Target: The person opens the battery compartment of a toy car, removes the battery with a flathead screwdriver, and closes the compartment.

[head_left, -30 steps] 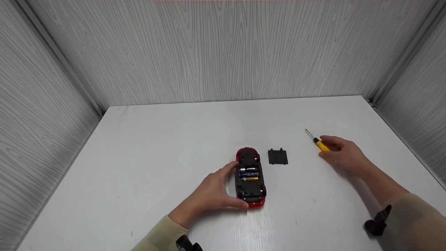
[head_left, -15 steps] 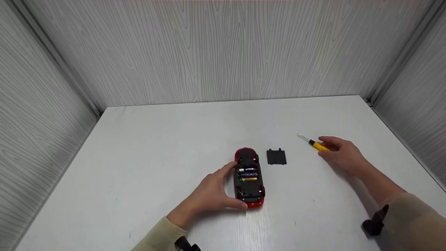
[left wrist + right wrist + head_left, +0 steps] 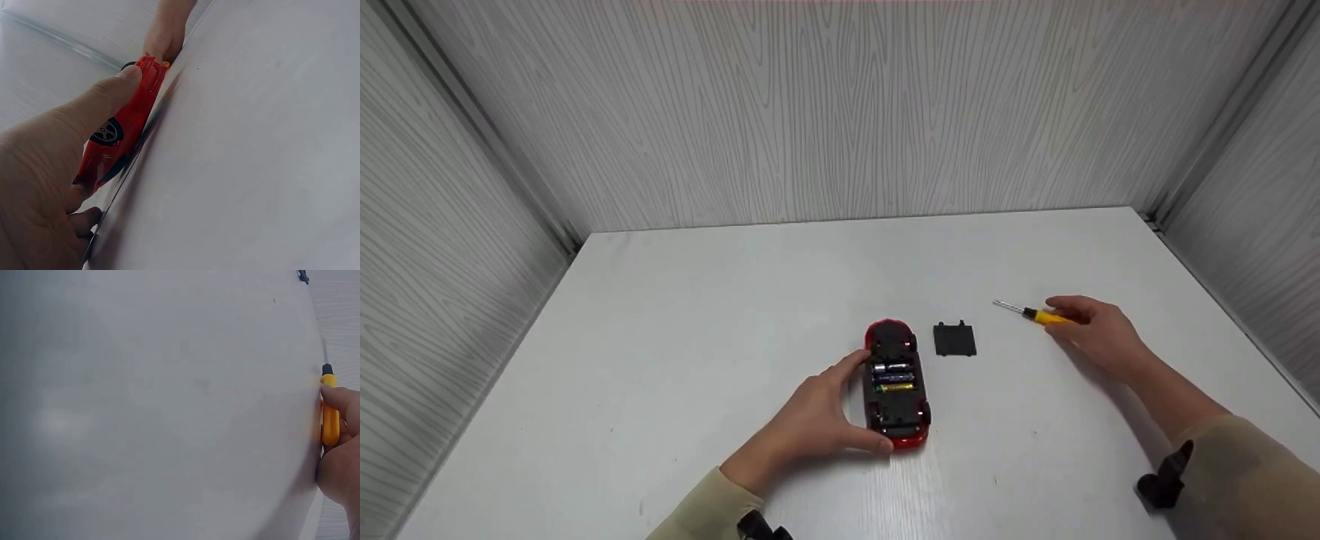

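A red toy car (image 3: 900, 411) lies upside down on the white table, its open battery compartment showing several batteries (image 3: 894, 377). My left hand (image 3: 812, 420) holds the car from the left side, thumb at the near end and fingers towards the far end. In the left wrist view the thumb presses on the red body of the car (image 3: 135, 112), above a wheel. A yellow-handled screwdriver (image 3: 1045, 316) is pinched in my right hand (image 3: 1102, 336), low over the table, its metal shaft pointing left. The right wrist view shows thumb and fingers on the yellow handle (image 3: 331, 422).
Between the car and the screwdriver lies a black battery cover (image 3: 955, 340), flat on the table, with small tabs along its edges. Grey wood-grain panels (image 3: 840, 112) rise behind the white tabletop (image 3: 697, 300) and along both sides.
The screwdriver has swung in my right hand, so its tip now points more to the left and less away from me. My left hand and the car have stayed in place.
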Tool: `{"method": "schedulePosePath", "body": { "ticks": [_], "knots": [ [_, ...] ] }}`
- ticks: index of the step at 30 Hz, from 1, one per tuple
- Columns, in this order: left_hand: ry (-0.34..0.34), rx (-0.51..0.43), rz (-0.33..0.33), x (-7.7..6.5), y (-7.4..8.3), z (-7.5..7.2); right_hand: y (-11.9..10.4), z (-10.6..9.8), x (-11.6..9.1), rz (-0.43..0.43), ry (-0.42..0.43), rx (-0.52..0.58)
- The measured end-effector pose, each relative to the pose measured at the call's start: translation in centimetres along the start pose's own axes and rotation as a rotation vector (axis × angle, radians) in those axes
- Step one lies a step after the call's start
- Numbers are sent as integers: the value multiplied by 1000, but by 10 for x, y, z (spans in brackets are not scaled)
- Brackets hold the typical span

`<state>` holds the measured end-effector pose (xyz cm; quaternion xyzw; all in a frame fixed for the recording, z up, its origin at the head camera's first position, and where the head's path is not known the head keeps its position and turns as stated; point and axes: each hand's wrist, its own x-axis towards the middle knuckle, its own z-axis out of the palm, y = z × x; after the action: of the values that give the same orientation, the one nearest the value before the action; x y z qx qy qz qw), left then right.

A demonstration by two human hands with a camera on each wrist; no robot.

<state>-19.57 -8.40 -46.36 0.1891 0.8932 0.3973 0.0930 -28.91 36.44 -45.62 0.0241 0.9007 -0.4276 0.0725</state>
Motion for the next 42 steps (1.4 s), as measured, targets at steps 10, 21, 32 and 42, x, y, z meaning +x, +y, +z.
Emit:
{"method": "schedulePosePath", "body": {
  "ticks": [10,21,32,42],
  "knots": [
    [7,-11,20,1,-2,0,0,-5,-2,21,115,245],
    [6,8,22,1,-3,1,-46,4,-15,-124,150,654],
    [-5,21,0,0,-2,0,-101,29,-34,-370,58,976],
    [-2,11,28,2,-2,1,-122,46,-46,-441,77,1019]
  ]
}}
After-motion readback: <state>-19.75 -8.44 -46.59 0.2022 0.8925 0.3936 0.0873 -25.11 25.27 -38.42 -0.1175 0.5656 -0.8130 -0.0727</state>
